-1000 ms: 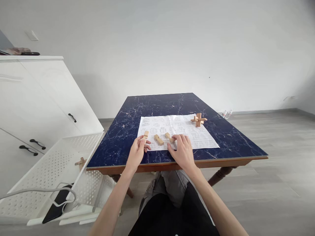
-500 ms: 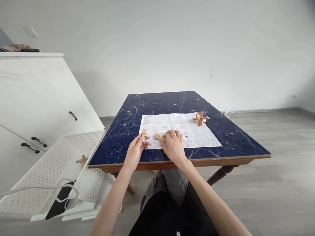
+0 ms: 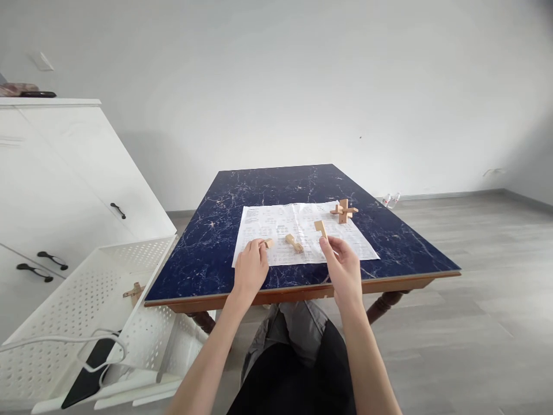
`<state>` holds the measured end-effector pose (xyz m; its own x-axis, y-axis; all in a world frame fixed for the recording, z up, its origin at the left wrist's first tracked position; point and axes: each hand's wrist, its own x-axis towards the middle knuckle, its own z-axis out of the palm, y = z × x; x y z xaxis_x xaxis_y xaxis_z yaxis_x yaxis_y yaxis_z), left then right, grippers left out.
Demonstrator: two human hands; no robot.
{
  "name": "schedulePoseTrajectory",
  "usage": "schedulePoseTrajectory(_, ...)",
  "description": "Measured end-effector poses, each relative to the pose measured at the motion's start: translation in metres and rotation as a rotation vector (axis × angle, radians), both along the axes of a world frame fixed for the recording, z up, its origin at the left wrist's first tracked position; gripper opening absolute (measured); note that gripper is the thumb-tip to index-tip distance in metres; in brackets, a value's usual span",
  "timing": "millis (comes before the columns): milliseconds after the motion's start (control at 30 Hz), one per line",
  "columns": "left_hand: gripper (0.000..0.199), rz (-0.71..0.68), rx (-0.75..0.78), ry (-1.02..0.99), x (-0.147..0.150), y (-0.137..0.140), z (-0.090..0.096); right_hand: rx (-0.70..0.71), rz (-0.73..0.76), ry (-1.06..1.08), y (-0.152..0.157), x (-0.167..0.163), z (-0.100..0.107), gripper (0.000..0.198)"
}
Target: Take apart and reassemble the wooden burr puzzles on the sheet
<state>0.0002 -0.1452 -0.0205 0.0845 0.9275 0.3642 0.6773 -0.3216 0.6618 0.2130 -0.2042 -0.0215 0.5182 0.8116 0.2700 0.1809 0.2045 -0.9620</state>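
Note:
My left hand is palm down at the near left part of the printed paper sheet. Its fingertips close on a small pale wooden puzzle piece, mostly hidden by the fingers. My right hand pinches a notched wooden puzzle piece between thumb and fingers, its hooked end pointing up and away. On the paper between both hands lies a third notched wooden piece, touched by neither. An interlocked wooden cross puzzle stands at the sheet's far right corner.
The dark blue marbled table has a brown wooden edge. Left of it are a white cabinet and a white perforated basket holding a wooden piece, a cable and a black flat object. Clear bottles stand by the wall.
My right hand has moved right and now holds a notched piece raised. My left hand has turned palm down, nearer the paper. A loose piece now shows between them. The view has shifted slightly.

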Motion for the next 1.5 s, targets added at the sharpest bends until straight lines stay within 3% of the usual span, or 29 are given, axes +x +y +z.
schedulePoseTrajectory(267, 0.030, 0.005, 0.199, 0.389, 0.018, 0.019, 0.005, -0.120, 0.042, 0.277, -0.021, 0.006, 0.007, 0.049)
schedulePoseTrajectory(467, 0.052, -0.350, 0.293, 0.553, 0.031, 0.026, 0.015, -0.097, 0.075, 0.317, -0.022, 0.007, 0.007, 0.048)
schedulePoseTrajectory(600, 0.036, -0.481, 0.286, 0.563, 0.038, 0.036, 0.019, -0.081, 0.092, 0.319, -0.021, 0.007, 0.004, 0.048)
schedulePoseTrajectory(767, 0.018, -0.501, 0.254, 0.432, 0.040, 0.047, 0.019, -0.071, 0.106, 0.338, -0.019, 0.007, 0.001, 0.047)
schedulePoseTrajectory(900, 0.010, -0.462, 0.202, 0.213, 0.045, 0.044, 0.024, -0.066, 0.106, 0.364, -0.018, 0.004, -0.004, 0.047)
schedulePoseTrajectory(1067, 0.036, -0.397, 0.052, -0.173, 0.054, 0.021, 0.039, -0.029, 0.184, 0.486, -0.020, 0.001, -0.003, 0.041)
schedulePoseTrajectory(1233, 0.058, -0.494, -0.195, -0.477, 0.066, -0.007, 0.044, 0.094, 0.425, 0.595, -0.023, -0.001, 0.007, 0.038)
schedulePoseTrajectory(1367, 0.066, -0.608, -0.394, -0.558, 0.073, -0.022, 0.040, 0.109, 0.574, 0.526, -0.025, -0.001, 0.013, 0.043)
schedulePoseTrajectory(1500, 0.069, -0.593, -0.492, -0.528, 0.074, -0.027, 0.035, 0.072, 0.655, 0.555, -0.029, -0.003, 0.017, 0.042)
